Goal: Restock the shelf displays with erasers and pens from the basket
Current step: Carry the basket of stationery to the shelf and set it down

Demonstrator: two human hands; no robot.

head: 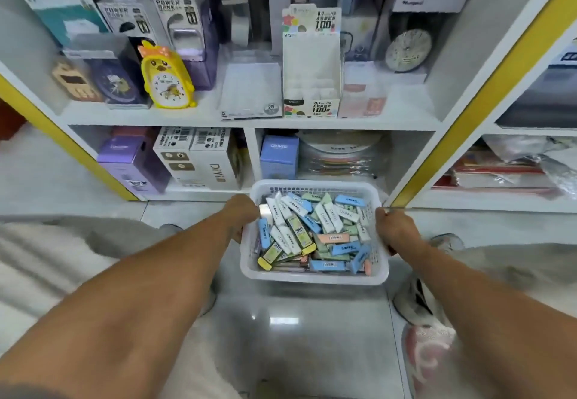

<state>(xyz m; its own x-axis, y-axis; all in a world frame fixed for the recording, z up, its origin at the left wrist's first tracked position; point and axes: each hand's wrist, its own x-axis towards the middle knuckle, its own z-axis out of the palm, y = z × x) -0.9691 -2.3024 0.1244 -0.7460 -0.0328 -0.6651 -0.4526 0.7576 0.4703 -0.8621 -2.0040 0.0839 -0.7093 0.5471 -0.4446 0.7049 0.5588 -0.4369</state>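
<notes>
I have my left hand (pixel 242 211) and right hand (pixel 395 230) gripping the side rims of the white basket (pixel 312 277) — heaped with pastel erasers (pixel 315 230) — above bare floor (pixel 299 336), just short of the shelf (pixel 249 124) and its near-empty display box (pixel 310 86).

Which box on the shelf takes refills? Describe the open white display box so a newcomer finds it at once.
Start at the upper shelf above the white basket. Near its middle stands the open white display box, between a flat pack marked 2B and a pink pack. It alone has a tall printed header card and a front panel marked 100.
</notes>
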